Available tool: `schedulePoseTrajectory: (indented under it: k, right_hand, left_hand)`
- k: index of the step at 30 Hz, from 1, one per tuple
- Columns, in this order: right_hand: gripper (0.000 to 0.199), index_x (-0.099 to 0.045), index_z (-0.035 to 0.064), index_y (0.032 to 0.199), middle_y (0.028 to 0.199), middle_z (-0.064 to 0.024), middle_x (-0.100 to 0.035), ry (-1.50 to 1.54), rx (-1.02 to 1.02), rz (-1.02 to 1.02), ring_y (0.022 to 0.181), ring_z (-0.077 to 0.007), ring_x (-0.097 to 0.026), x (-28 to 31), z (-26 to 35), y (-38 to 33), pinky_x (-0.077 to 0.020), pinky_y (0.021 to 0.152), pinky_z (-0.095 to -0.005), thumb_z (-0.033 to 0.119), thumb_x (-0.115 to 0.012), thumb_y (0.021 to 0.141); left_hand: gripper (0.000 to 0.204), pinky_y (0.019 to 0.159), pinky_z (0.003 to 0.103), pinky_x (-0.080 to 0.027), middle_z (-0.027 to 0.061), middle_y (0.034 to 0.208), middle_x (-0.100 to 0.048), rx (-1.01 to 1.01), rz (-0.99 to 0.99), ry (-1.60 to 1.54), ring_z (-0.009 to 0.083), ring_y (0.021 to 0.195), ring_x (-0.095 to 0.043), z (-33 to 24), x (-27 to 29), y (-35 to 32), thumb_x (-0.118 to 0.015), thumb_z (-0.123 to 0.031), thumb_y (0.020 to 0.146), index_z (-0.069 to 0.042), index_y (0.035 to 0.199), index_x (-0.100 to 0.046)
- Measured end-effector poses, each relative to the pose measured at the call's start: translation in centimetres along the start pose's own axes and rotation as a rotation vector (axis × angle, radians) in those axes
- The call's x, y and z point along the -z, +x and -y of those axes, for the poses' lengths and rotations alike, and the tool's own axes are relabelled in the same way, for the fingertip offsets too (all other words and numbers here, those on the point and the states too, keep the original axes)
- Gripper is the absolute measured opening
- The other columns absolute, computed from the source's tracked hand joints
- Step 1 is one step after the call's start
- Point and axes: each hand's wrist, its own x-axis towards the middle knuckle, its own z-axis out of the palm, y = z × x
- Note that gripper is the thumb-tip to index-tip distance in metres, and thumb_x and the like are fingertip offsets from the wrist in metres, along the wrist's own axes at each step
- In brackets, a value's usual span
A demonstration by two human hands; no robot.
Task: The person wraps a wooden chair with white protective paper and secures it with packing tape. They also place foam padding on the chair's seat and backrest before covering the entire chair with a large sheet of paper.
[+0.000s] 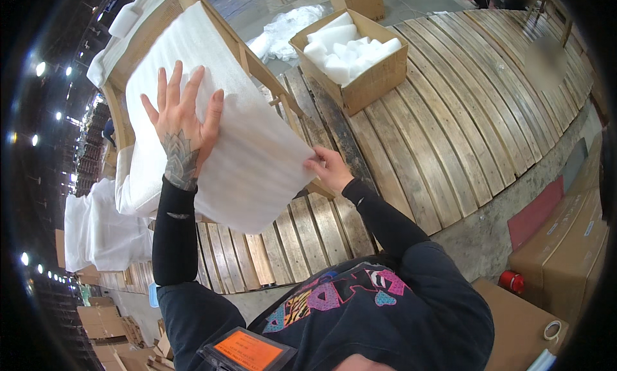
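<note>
A thin white foam sheet drapes over a wooden furniture frame that looks like a chair. My left hand lies flat on the sheet with its fingers spread. Farther right, my right hand pinches the sheet's corner between thumb and fingers, pulling that edge out over the slats. Much of the frame is hidden under the foam. White wrapping also covers a rounded part of the piece to the left of my left wrist.
Beyond my right hand, an open cardboard box of white foam pieces stands on the wooden slatted platform. Clear plastic wrap lies behind it. Large cartons, a red cylindrical object and a tape roll are at right.
</note>
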Motion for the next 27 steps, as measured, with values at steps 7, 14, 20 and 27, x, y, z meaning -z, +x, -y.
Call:
schedulePoseTrajectory:
  k: [7,14,20,27]
  right_hand:
    - [0.023,-0.062,-0.0003,0.093,0.077,-0.0092,-0.062,-0.206,0.014,-0.078,0.077,-0.0172,-0.059,-0.5,0.6,1.5,-0.047,0.076,-0.0319,0.019,-0.073,0.089]
    - [0.042,-0.054,0.0014,0.11,0.111,-0.0156,-0.054,-0.654,0.369,-0.462,0.105,-0.0276,-0.054,-1.8,1.7,0.1,-0.0449,0.085,-0.0364,0.018,-0.079,0.081]
    - [0.05,-0.047,0.0012,0.118,0.118,-0.0158,-0.046,-0.425,0.428,-0.247,0.106,-0.0287,-0.05,-2.8,3.7,-4.3,-0.0427,0.087,-0.0338,0.012,-0.077,0.081]
    - [0.062,-0.038,-0.0025,0.144,0.127,-0.0218,-0.049,-0.459,0.33,-0.041,0.118,-0.0361,-0.052,-5.6,4.6,-1.7,-0.043,0.101,-0.0436,0.022,-0.066,0.095]
  left_hand:
    - [0.052,0.118,0.064,-0.01,0.0157,0.135,-0.062,0.008,0.07,-0.128,0.0343,0.142,-0.041,1.9,-2.0,3.2,-0.057,-0.056,0.093,-0.015,0.123,-0.07]
    - [0.052,0.118,0.061,-0.014,0.0133,0.122,-0.069,0.174,0.017,-0.275,0.0347,0.134,-0.05,2.4,-3.8,1.7,-0.067,-0.055,0.087,-0.01,0.112,-0.073]
    - [0.055,0.118,0.062,-0.014,0.0152,0.122,-0.069,0.198,-0.048,-0.172,0.0332,0.135,-0.05,1.9,-3.3,2.0,-0.071,-0.054,0.083,-0.009,0.115,-0.072]
    - [0.055,0.119,0.061,-0.014,0.0132,0.125,-0.068,0.126,-0.042,-0.158,0.031,0.136,-0.049,2.1,-3.2,2.5,-0.071,-0.053,0.084,-0.011,0.119,-0.071]
